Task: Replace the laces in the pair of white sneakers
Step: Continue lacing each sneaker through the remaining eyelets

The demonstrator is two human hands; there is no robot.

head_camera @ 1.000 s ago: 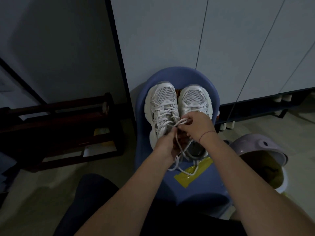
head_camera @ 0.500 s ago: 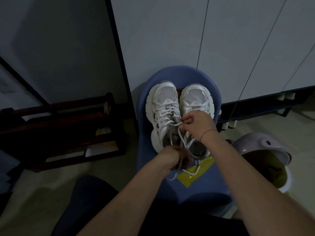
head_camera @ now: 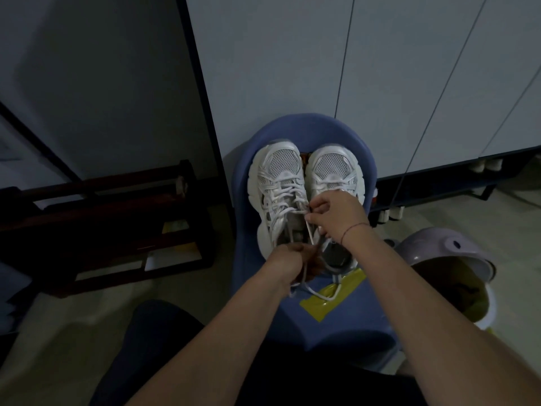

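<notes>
rounded blue plastic chair (head_camera: 243, 183) against smooth pale cabinet doors (head_camera: 278, 68), its seat bearing two chunky white sneakers with mesh toes: left sneaker (head_camera: 278, 183) laced, right sneaker (head_camera: 333, 168) partly hidden by right hand (head_camera: 336, 215), which pinches the white lace (head_camera: 310, 234). left hand (head_camera: 289, 256) curled round a strand by the heels, fingertips indistinct. one glossy yellow wrapper (head_camera: 322, 310).
</notes>
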